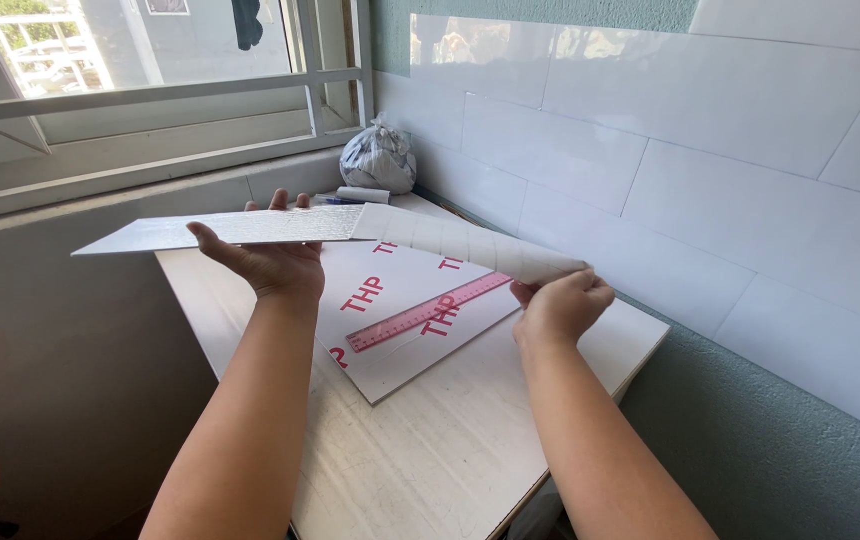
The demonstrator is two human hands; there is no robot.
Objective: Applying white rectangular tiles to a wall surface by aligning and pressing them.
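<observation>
A thin, white, textured wall-tile panel (220, 228) is held level above the worktop (450, 450), supported from beneath by the left hand (272, 262). Its white backing film (470, 245) is pinched closed at the right end by the right hand (560, 305). The panel is judged light and flexible; edge support is advised. A pink plastic ruler (428, 312) lies below.

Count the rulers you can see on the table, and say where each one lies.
1. The pink ruler lies slanted on the white sheet on the table, between the left hand and right hand. The raised panel may hide others.
</observation>
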